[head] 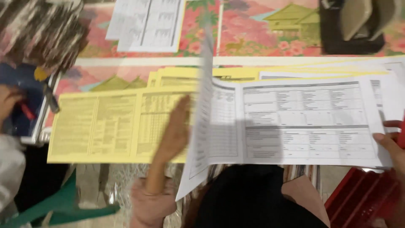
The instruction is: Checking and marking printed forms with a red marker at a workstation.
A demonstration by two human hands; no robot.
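A yellow printed form (101, 126) lies on the left of the table, on top of more yellow sheets. A white printed form (308, 122) lies to its right. Between them one white sheet (203, 105) stands lifted, nearly edge-on and blurred. My left hand (175, 131) reaches up from below and lies flat on the yellow form, right beside the lifted sheet. At the far right, my right hand (390, 141) pinches the right edge of the white form between thumb and fingers.
A flowered pink tablecloth (253, 29) covers the table, with more white papers (147, 23) at the back. A black device (352, 25) stands back right and a red crate (363, 198) front right. Another person's hand (8, 103) works by a blue tray (21, 84) at the left, above a green chair (63, 207).
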